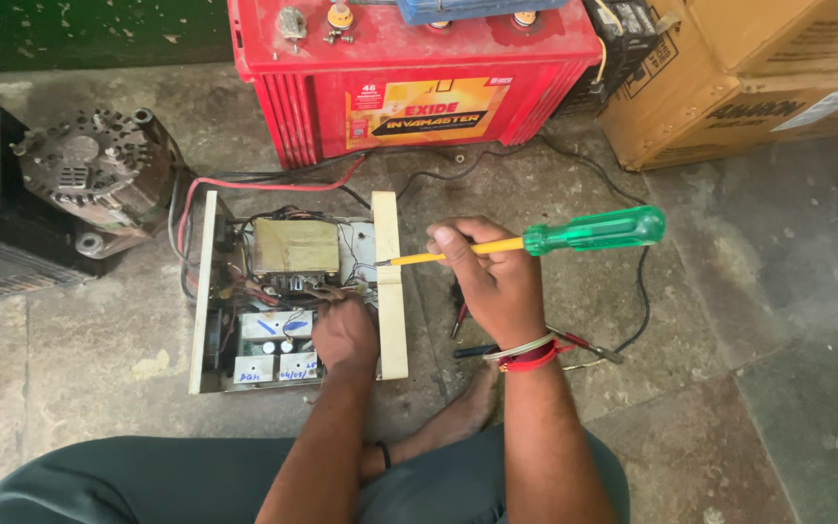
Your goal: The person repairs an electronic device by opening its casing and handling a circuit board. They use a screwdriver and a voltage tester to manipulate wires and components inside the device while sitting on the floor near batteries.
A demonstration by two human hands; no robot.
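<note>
Screwdriver (574, 236), green handle, yellow shaft: pinched between the right hand's (495, 286) fingers (458, 238), tip just past them at the open metal case (392, 291). Left hand (343, 335) curled inside the case, knuckles up, fingertips hidden among wires beside the transformer (295, 247). Red battery (409, 73) lies beyond both hands.
</note>
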